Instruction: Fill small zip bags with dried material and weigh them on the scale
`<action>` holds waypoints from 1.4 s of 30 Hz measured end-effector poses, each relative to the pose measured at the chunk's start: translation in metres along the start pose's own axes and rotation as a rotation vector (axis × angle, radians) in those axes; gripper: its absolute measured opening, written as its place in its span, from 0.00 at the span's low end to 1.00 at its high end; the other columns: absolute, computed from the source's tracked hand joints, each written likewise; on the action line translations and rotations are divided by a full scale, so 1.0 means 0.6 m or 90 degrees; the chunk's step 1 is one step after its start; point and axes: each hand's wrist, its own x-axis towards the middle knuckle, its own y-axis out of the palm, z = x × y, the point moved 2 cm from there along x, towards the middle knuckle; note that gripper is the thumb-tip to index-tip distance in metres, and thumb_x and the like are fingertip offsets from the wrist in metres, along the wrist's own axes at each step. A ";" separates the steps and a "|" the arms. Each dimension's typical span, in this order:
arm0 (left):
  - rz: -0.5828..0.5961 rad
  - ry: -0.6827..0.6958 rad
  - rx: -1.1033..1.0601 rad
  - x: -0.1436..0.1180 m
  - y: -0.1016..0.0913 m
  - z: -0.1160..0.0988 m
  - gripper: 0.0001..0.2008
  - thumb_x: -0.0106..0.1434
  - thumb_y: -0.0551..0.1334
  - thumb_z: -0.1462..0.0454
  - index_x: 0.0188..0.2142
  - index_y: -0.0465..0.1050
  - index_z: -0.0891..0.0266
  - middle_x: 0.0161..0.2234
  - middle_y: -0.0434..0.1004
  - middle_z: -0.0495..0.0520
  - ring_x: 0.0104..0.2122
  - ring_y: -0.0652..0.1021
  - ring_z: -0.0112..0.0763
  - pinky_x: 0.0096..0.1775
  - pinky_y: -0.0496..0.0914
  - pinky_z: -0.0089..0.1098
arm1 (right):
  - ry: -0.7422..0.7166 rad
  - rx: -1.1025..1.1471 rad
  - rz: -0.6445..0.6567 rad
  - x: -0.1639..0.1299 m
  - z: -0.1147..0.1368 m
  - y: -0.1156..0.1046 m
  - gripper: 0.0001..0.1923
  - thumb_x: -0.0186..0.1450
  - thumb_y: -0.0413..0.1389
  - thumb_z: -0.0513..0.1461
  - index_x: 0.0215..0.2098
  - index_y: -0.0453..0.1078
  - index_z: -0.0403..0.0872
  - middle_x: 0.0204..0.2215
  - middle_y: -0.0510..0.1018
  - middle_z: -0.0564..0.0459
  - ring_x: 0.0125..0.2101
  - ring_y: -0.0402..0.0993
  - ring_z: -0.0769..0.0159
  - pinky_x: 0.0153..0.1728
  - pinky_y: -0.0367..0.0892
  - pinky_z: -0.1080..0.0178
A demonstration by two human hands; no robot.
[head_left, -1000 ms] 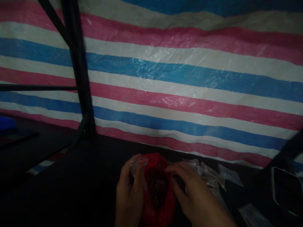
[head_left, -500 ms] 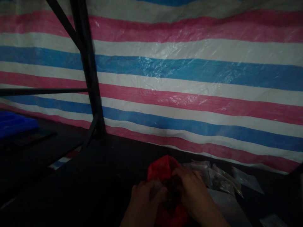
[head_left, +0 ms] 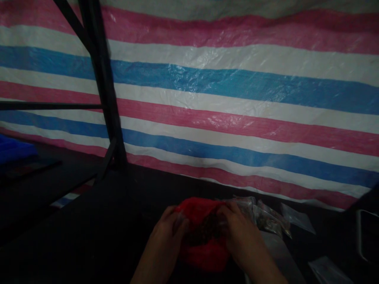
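Note:
A red bag (head_left: 204,258) lies at the lower middle of the dark surface, its mouth spread wide. Inside sits a heap of small dark pieces (head_left: 204,232), too dim to name. My left hand (head_left: 166,236) grips the bag's left edge with fingers curled over it. On the opposite side, my right hand (head_left: 241,232) has its fingers closed on the right edge of the bag. The light is poor, so the fingertips are partly lost in shadow.
Clear plastic bags (head_left: 268,219) with small contents lie right of my right hand, with another clear bag (head_left: 328,270) nearer. A pale flat sheet (head_left: 278,252) lies below. A black metal post (head_left: 103,79) and a blue tray (head_left: 14,150) stand left, before a striped tarp (head_left: 207,130).
My hands have moved apart, the left one to the left, and the red bag's mouth is spread wider. The dark pieces inside show more. The view has shifted slightly right.

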 end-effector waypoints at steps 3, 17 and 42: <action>0.030 0.024 -0.016 0.001 0.007 -0.005 0.14 0.67 0.60 0.54 0.39 0.80 0.57 0.44 0.83 0.57 0.42 0.83 0.43 0.46 0.76 0.39 | 0.016 -0.001 0.005 0.001 -0.002 0.006 0.30 0.61 0.51 0.23 0.57 0.75 0.47 0.63 0.74 0.41 0.55 0.79 0.56 0.54 0.68 0.58; -0.106 0.191 -0.003 -0.003 0.011 -0.050 0.17 0.72 0.59 0.53 0.53 0.80 0.52 0.59 0.78 0.53 0.60 0.77 0.38 0.61 0.70 0.36 | -0.002 0.021 -0.124 -0.007 0.016 -0.028 0.28 0.65 0.53 0.26 0.60 0.74 0.50 0.57 0.76 0.44 0.54 0.76 0.50 0.55 0.68 0.53; -0.075 0.016 -0.073 -0.007 0.048 -0.020 0.22 0.68 0.59 0.45 0.37 0.81 0.59 0.39 0.74 0.52 0.36 0.77 0.37 0.39 0.75 0.35 | -0.046 -0.070 -0.061 -0.007 0.015 -0.006 0.28 0.64 0.52 0.26 0.56 0.79 0.53 0.58 0.80 0.48 0.59 0.68 0.48 0.57 0.62 0.49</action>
